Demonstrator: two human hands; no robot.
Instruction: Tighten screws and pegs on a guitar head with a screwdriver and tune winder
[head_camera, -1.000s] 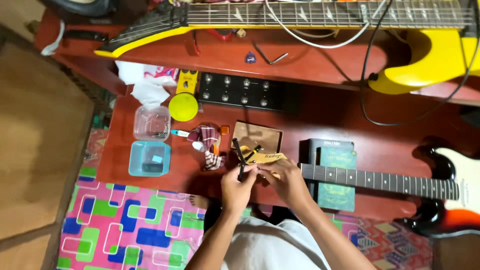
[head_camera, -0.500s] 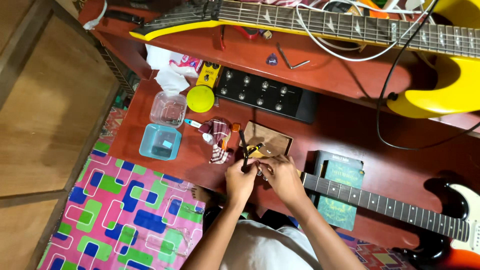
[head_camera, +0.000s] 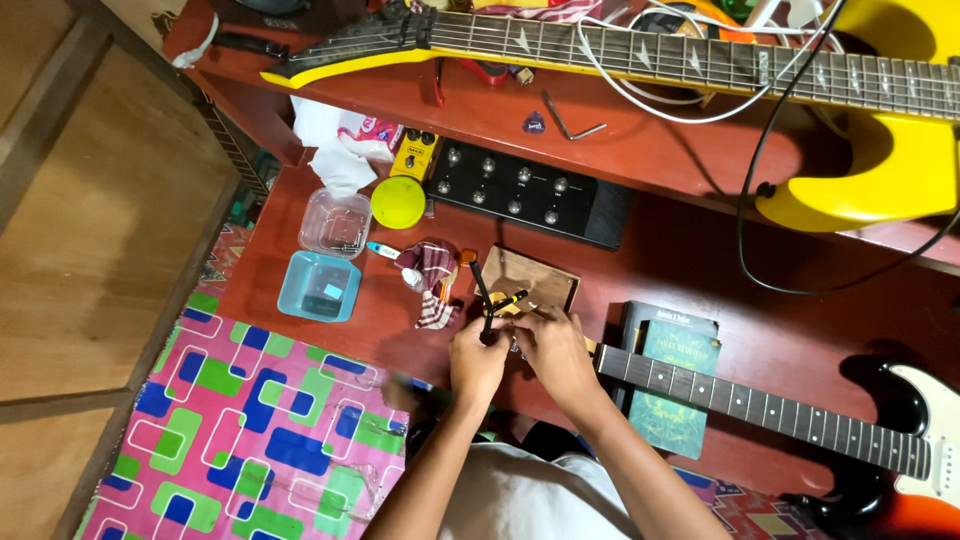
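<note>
Hands (head_camera: 478, 358) (head_camera: 553, 350) grip slim black tool (head_camera: 481, 295), guitar headstock (head_camera: 522, 310).

**Two hands at a guitar headstock on a red table**

Left hand (head_camera: 478, 358) closed around a thin black tool (head_camera: 481, 298) standing nearly upright. Right hand (head_camera: 553, 352) just beside it, on the end of the guitar neck (head_camera: 760, 405) running off right; fingertips hidden, possibly pinching a small part. Just beyond, a brown wooden tray (head_camera: 545, 275) and a striped cloth (head_camera: 436, 275). Further left, two clear plastic boxes (head_camera: 320, 285) and a yellow lid (head_camera: 398, 201). Far side: black pedal board (head_camera: 520, 190), yellow guitar (head_camera: 880, 150). Green book (head_camera: 670, 425) under the neck.
</note>
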